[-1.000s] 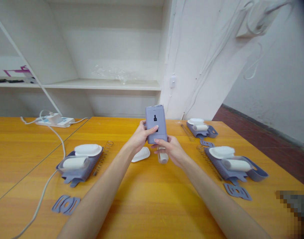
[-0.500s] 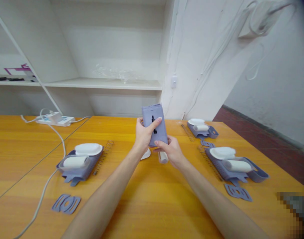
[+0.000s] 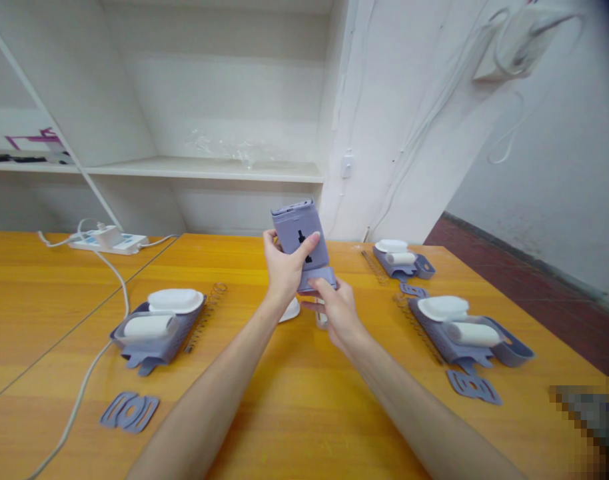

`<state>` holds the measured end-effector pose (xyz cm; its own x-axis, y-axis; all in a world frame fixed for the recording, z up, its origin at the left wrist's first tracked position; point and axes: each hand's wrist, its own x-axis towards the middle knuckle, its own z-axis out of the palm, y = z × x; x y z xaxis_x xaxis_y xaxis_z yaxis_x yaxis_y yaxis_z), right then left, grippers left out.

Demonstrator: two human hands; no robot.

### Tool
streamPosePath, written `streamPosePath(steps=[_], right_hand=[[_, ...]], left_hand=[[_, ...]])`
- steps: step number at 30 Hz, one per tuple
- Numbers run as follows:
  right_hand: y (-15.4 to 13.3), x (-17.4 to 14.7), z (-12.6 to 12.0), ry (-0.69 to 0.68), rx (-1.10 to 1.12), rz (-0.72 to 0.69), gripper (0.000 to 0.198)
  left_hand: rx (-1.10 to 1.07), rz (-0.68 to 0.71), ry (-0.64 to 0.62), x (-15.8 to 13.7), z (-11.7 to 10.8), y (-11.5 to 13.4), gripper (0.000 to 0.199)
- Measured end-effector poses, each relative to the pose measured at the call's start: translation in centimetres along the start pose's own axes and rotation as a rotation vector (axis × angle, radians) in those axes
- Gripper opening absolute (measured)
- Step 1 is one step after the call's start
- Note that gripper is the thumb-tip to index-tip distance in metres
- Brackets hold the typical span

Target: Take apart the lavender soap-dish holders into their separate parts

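My left hand [image 3: 285, 268] is wrapped round a purple-grey plastic housing [image 3: 290, 230], its thumb lying across a black bottle-shaped mark or opening on the face. The housing is held tilted above the table. At its lower end a purple-grey end piece [image 3: 320, 273] sits at an angle to the body. My right hand [image 3: 340, 308] pinches that end piece between thumb and fingers. Below the hands, a white oval piece [image 3: 290, 311] is partly hidden by my left wrist, and a clear and white cylinder [image 3: 321, 320] is partly hidden by my right fingers.
Similar purple-grey trays with white parts stand on the left [image 3: 184, 333], right [image 3: 424, 327] and far right [image 3: 392, 265]. Wire springs [image 3: 204, 317] and flat cut-out plates [image 3: 130, 411] lie beside them. A power strip [image 3: 129, 244] and white cable [image 3: 87, 383] are at left.
The lower end piece has swung out from the housing and now stands at an angle. The housing's top has tipped left and its upper edge shows more.
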<state>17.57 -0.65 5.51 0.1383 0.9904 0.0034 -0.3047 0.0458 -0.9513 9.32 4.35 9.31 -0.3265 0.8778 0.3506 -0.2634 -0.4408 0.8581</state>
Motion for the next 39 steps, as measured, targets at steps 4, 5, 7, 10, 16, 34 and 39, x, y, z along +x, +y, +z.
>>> streamPosePath(steps=[4,5,7,10,16,34,39], right_hand=[[0.2,0.1,-0.2,-0.06,-0.059,-0.05,0.031],[0.2,0.2,-0.2,-0.07,-0.083,-0.065,0.032],[0.1,0.3,-0.2,-0.082,-0.112,-0.07,0.031],[0.2,0.3,-0.2,-0.109,-0.1,-0.05,0.032],[0.3,0.3,-0.4,-0.14,-0.069,-0.023,0.036],[1.2,1.0,-1.3,-0.154,0.022,-0.045,0.035],[1.7,1.5,-1.9,-0.054,0.071,-0.119,0.031]], left_hand=[[0.036,-0.019,-0.04,0.3,-0.3,0.0,0.056],[0.029,-0.043,-0.054,0.4,-0.4,0.0,0.056],[0.02,-0.065,-0.061,0.5,-0.5,-0.1,0.056],[0.015,-0.073,-0.078,0.7,-0.6,0.0,0.056],[0.021,-0.033,-0.131,0.5,-0.8,0.5,0.053],[0.125,0.134,-0.157,2.2,-2.3,3.5,0.062],[0.161,0.045,-0.195,2.6,-3.0,3.7,0.076]])
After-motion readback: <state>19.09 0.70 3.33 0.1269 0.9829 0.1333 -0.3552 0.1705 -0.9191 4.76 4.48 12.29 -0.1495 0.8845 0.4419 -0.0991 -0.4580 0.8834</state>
